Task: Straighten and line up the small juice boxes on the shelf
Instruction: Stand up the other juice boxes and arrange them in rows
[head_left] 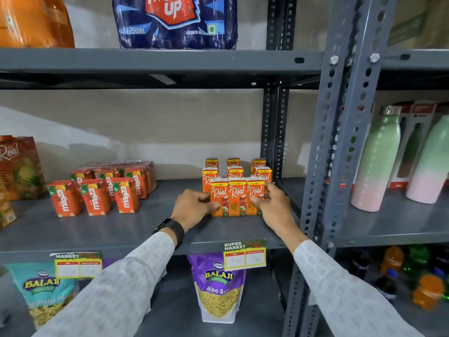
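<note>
My left hand (194, 203) and right hand (272, 203) clamp the front row of juice boxes (237, 198) between them, squaring its ends; rear rows stand just behind.

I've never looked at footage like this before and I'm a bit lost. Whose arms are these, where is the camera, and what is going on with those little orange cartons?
There is no machine here. A person wears a camera on the head, so this single picture looks forward and down along their own arms at a grey metal shelf.

The left hand and the right hand press in from either side on the front row of three small apple juice boxes, squeezing them into a straight line. More of the same boxes stand in rows behind.

Further left on the same shelf stand small mango drink boxes. Price tags hang from the shelf's front edge, and snack bags sit on the shelf below.
</note>
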The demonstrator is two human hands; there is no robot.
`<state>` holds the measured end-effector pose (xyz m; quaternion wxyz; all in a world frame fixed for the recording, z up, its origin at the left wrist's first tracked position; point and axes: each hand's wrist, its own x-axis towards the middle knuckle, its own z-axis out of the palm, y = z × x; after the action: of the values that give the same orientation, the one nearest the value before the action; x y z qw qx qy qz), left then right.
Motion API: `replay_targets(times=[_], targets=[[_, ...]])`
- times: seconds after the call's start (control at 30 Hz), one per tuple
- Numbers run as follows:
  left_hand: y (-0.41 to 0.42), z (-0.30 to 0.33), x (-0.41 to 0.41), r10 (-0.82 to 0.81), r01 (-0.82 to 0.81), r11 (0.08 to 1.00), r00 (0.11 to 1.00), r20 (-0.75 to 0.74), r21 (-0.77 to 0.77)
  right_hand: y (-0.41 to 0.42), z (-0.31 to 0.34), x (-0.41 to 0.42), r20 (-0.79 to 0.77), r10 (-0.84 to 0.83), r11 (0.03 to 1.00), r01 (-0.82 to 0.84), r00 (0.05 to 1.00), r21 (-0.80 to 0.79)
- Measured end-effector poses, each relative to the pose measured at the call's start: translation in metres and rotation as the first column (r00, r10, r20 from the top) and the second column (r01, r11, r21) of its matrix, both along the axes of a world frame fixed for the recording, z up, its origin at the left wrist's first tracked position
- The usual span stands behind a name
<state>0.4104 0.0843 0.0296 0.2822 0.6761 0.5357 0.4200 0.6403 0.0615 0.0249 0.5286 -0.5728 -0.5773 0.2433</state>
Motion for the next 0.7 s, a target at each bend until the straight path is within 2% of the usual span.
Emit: replay_targets(times=[0.5, 0.7], targets=[[-0.064, -0.009, -0.027, -0.060, 0.065, 0.992, 0.997, -0.049, 0.109, -0.059, -0.013, -0.006, -0.002, 0.084, 0.995, -0.084, 0.996, 0.050], [-0.069, -0.015, -0.026, -0.033, 0.039, 0.993, 0.998, -0.059, 0.109, -0.065, -0.009, -0.004, 0.078, 0.097, 0.995, -0.099, 0.992, 0.025]])
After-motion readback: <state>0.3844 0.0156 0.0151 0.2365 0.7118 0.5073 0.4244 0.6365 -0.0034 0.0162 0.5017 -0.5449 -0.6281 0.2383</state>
